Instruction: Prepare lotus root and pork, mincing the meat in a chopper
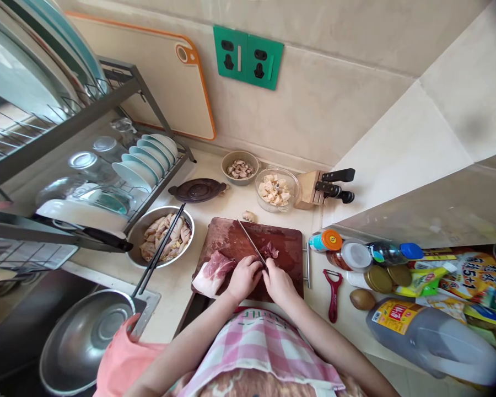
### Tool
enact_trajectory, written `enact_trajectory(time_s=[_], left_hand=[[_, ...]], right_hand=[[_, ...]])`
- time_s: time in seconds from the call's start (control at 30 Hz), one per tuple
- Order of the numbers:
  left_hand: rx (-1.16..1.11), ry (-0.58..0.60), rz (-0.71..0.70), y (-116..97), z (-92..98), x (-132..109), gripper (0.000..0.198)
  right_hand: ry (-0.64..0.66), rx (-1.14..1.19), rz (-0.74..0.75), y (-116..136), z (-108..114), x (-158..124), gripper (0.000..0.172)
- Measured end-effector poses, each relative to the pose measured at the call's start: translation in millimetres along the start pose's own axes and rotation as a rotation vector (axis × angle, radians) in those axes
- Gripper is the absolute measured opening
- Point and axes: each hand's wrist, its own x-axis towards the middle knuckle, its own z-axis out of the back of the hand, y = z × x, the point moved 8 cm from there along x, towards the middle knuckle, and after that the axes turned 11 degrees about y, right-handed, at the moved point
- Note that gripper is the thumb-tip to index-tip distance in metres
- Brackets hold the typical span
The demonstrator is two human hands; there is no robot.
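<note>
Slicing pork (270,251): right hand (278,282) clenched on knife (251,242); left hand (243,278) curled at 9 o'clock; we tuck fingertips behind knuckles.

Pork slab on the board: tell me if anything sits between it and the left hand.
Nothing visible does. The left hand lies right beside the pork slab on the cutting board; the knife points away, clear of that gap.

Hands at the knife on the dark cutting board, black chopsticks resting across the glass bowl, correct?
No: the head view shows the chopsticks across the metal bowl left of the cutting board, not the glass bowl. The left hand and right hand are at the knife, as said.
</note>
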Motion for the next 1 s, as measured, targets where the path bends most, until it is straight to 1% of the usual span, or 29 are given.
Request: enact_trajectory(time_s=[0.07,0.1,0.13,0.2,0.27,0.33,0.37,0.43,0.5,0.57,0.6,0.67,0.77,0.83,0.9,1.0], left_hand=[[0.03,0.015,-0.022,-3.7,0.8,-4.3,0.024],[0.044,0.01,-0.017,-4.4,2.3,-6.9,0.028],[0.057,0.003,-0.002,-4.1,3.7,-9.3,0.031],[0.074,-0.008,0.041,-1.6,5.4,-12.1,0.029],[0.074,-0.008,0.066,0.6,4.5,-11.4,0.021],[0.055,-0.013,0.06,0.9,3.1,-8.2,0.018],[0.042,-0.016,0.054,0.7,2.5,-6.4,0.019],[0.03,-0.006,0.037,-1.0,0.8,-3.4,0.019],[0.029,0.016,0.024,-3.3,-0.5,-2.9,0.019],[0.018,0.011,0.032,-3.9,1.3,-5.4,0.018],[0.011,-0.002,0.045,-3.3,3.2,-7.4,0.019],[0.003,-0.03,0.064,-2.0,6.3,-10.8,0.019],[0.0,-0.047,0.053,-1.5,6.5,-10.9,0.014],[-0.019,-0.061,0.044,-0.5,6.2,-8.7,0.016],[-0.04,-0.07,0.045,0.5,5.9,-6.4,0.017],[-0.043,-0.046,0.034,-1.5,4.4,-5.8,0.018]], right_hand=[[-0.019,0.014,0.031,7.2,13.1,14.5,0.023],[-0.022,0.024,0.047,5.0,18.7,14.0,0.023],[-0.024,0.033,0.063,-0.5,22.8,8.2,0.022],[-0.019,0.039,0.095,-16.9,25.6,-14.0,0.02],[0.02,0.001,0.125,-29.9,19.9,-37.7,0.017],[0.067,-0.081,0.109,-32.7,11.1,-47.3,0.015],[0.079,-0.114,0.088,-29.4,8.2,-44.2,0.015],[0.067,-0.14,0.051,-15.0,8.5,-24.1,0.018],[0.038,-0.125,0.079,4.6,14.7,2.1,0.019],[0.022,-0.112,0.121,14.9,21.6,16.5,0.017],[0.02,-0.106,0.135,13.7,23.5,15.8,0.017],[0.023,-0.081,0.147,-0.6,22.4,-0.5,0.018],[0.049,-0.066,0.146,-29.2,9.9,-38.1,0.019],[0.077,-0.087,0.119,-35.4,0.2,-49.2,0.019],[0.096,-0.094,0.08,-26.5,-5.2,-39.9,0.019],[0.064,-0.089,0.079,2.1,1.6,-5.2,0.019]])
